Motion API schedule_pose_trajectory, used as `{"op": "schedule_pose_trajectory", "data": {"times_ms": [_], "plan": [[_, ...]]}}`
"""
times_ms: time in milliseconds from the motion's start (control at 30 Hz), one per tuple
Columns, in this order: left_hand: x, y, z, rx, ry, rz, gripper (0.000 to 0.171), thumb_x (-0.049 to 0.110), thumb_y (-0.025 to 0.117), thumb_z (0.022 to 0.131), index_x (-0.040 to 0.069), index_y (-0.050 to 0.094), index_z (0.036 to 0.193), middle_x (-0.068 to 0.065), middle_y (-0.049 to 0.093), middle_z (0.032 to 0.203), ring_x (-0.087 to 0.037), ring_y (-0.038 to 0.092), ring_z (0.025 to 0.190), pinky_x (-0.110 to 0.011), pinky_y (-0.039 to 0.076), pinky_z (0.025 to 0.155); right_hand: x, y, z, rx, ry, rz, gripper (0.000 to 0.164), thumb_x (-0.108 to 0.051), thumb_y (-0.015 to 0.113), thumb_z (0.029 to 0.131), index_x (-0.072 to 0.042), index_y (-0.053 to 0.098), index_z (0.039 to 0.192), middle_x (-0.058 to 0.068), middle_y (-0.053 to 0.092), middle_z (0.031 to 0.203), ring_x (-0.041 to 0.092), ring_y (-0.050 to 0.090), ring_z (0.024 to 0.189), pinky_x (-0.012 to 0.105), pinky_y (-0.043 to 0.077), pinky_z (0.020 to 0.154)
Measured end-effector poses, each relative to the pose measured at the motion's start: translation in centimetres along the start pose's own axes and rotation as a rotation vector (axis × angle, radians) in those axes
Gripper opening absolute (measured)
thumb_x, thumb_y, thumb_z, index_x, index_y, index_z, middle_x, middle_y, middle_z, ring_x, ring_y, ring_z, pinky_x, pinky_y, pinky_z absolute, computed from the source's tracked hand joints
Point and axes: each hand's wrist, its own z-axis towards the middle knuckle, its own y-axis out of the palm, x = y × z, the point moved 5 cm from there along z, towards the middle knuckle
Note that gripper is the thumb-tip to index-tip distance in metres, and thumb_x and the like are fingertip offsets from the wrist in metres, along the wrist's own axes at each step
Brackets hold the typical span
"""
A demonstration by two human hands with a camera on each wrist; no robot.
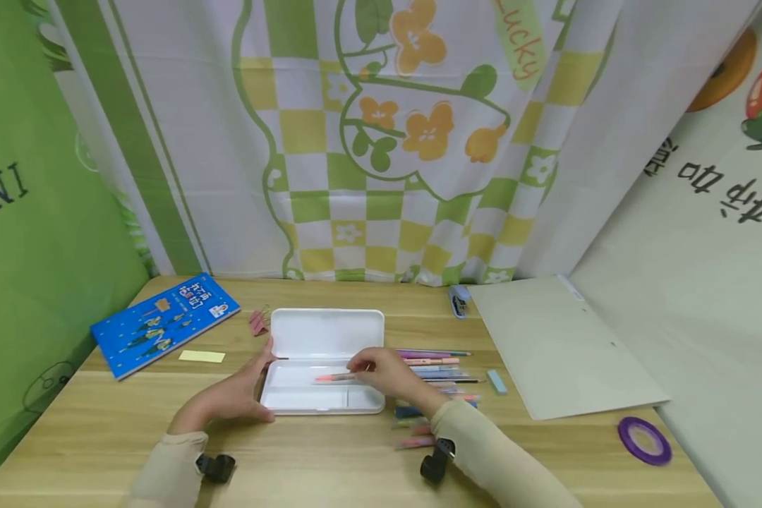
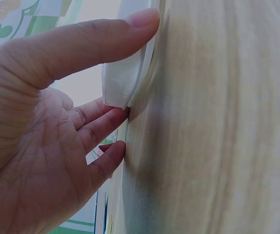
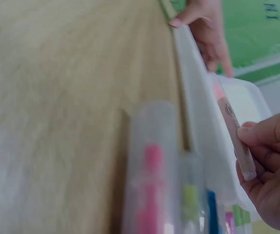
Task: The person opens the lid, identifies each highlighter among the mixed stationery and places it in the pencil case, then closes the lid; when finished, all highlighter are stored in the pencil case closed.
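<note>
Pinching right hand [image 1: 384, 368]: in the lower middle of the head view, it grasps a slim pen [image 1: 334, 378] between thumb and bent fingers.
Held pen: its pink end points toward frame left; it is over the open white case [image 1: 327, 334], though whether it touches the bottom cannot be told.
Case: just left of centre in the lower half, lid raised along the far side, a divided tray facing the viewer.
Left hand [image 1: 244, 391]: at the case's left end, unclenched, thumb by the near corner and extended fingers touching the end; the left wrist view shows this contact close up.
Loose pens [image 1: 441, 361]: a bunch in mixed colours, lying just right of the case and partly hidden by the right forearm.
Right side of the frame: a pale blue eraser [image 1: 497, 382] beside the pens, a small lilac stapler [image 1: 458, 302] farther back, a large whitish folder [image 1: 565, 353], and a purple tape roll [image 1: 645, 441] at lower right.
Left side of the frame: a blue book [image 1: 165, 324], a yellow paper strip [image 1: 201, 356], and pink clips [image 1: 258, 322] near the lid.
Backdrop: a green, yellow and white checked curtain [image 1: 381, 169] behind the wooden table [image 1: 330, 466].
</note>
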Motion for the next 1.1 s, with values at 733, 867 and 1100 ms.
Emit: {"op": "schedule_pose_trajectory", "data": {"times_ms": [733,867,1100], "plan": [[0.1,0.2,0.1,-0.006,-0.016,-0.005,0.131,0.022,0.087,0.065,-0.001,-0.013,0.148,-0.031,0.016,0.148,-0.048,0.01,0.137,-0.062,0.009,0.109,0.7,1.8,0.3,-0.036,0.054,-0.04,0.01,0.0,0.064,0.087,-0.004,0.073,0.09,0.002,0.071,0.089,0.013,0.063,0.087,0.024,0.05,0.08],[0.3,0.2,0.1,-0.008,-0.026,-0.004,0.13,0.022,0.086,0.066,-0.001,-0.012,0.148,-0.031,0.014,0.149,-0.048,0.009,0.138,-0.061,0.009,0.109,0.8,0.6,-0.5,-0.016,0.045,0.007,0.011,-0.003,0.063,0.088,-0.004,0.071,0.095,0.003,0.07,0.094,0.015,0.063,0.09,0.027,0.05,0.083],[0.3,0.1,0.0,-0.009,-0.028,-0.012,0.13,0.021,0.086,0.066,0.0,-0.012,0.148,-0.031,0.013,0.149,-0.048,0.009,0.138,-0.061,0.008,0.109,1.9,-3.5,-1.9,0.051,0.059,0.052,0.014,0.0,0.061,0.088,0.001,0.069,0.099,0.012,0.069,0.096,0.021,0.064,0.089,0.027,0.052,0.079]]}}
